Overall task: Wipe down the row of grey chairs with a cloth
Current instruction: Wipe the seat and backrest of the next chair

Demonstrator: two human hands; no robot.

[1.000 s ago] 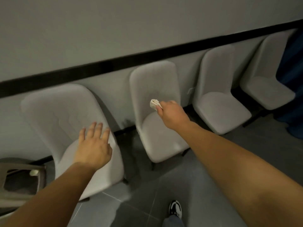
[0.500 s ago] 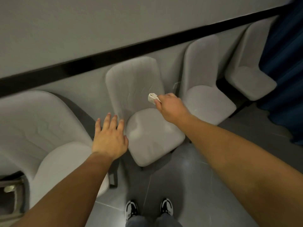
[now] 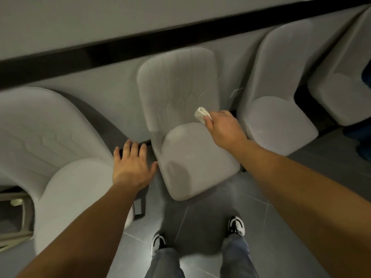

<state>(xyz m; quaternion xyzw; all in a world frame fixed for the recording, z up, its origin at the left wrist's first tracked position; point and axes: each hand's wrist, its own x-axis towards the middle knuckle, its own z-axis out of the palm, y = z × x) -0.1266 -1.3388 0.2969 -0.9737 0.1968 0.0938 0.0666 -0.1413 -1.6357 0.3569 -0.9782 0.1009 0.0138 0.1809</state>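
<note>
Right hand (image 3: 224, 127) pinches the folded white cloth (image 3: 201, 114) at the lower right of the middle chair (image 3: 180, 101) backrest, just above the seat; a second ago that chair sat further off to the right, now it's square ahead with both shoes facing it. Left hand (image 3: 133, 167) hangs spread in the gap beside the left chair (image 3: 50, 137), no longer over it, so I'd say wiping on this chair is about to begin.

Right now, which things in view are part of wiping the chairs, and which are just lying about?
Job: white cloth pinched in right hand; grey chairs, including middle chair; open left hand.
Lying about: beige frame at far left; blue curtain at right.
</note>
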